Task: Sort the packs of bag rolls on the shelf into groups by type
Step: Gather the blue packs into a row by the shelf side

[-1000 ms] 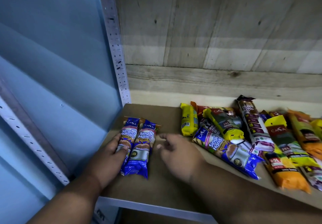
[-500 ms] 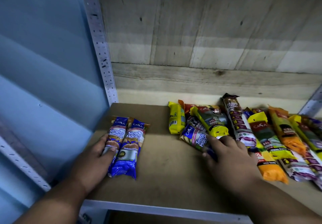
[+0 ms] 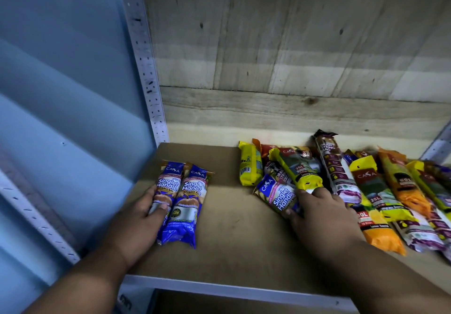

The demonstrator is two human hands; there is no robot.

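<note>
We see a brown shelf board [image 3: 234,228] with two blue Singlet Handle garbage bag packs [image 3: 179,201] lying side by side at its left end, touching each other and pointing toward the wooden back wall [image 3: 292,57]. The left hand [image 3: 139,223] rests on the outer one of this pair, its fingers laid loosely curved over the wrapper and the thumb against the pack's side; we cannot tell if it truly grips. Well apart to the right, the right hand [image 3: 322,218] lies on a third blue Singlet Handle pack [image 3: 277,195] at the near left edge of the mixed heap, fingers curled round its lower end. Just above those fingers a yellow-ended 25L pack [image 3: 296,168] lies tilted across the heap. Beside it stands a short yellow pack [image 3: 250,164], and a dark Draw String Bag pack [image 3: 335,167] runs back to the wall. Further right, yellow, green and orange packs [image 3: 380,191] overlap one another. A perforated grey upright [image 3: 146,69] borders the shelf on the left.
</note>
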